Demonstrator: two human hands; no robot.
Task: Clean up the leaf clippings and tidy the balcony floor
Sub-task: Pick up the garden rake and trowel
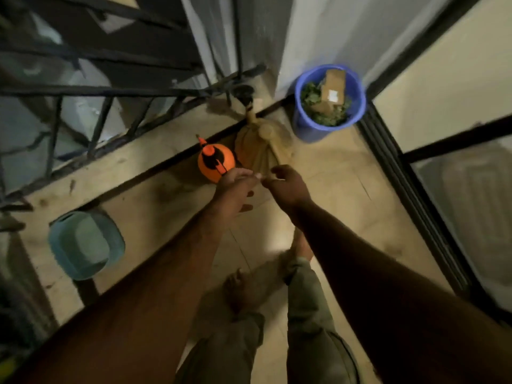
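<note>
**Green clippings binned, tidying left**

A teal basin (86, 245) sits at the left, and an orange sprayer (216, 162) stands just left of the hands. At centre the left hand (235, 189) and right hand (288, 187) meet fingertip to fingertip; blur hides whether they pinch anything. The leaf clippings (313, 98) lie well apart at upper right, inside the blue bucket (302, 126) beside a cardboard box (332, 87). Collection looks largely done.

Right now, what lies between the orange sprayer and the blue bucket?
What looks like a tan broom, its head fanned out on the floor, lies between sprayer and bucket; the head view shows it.
</note>
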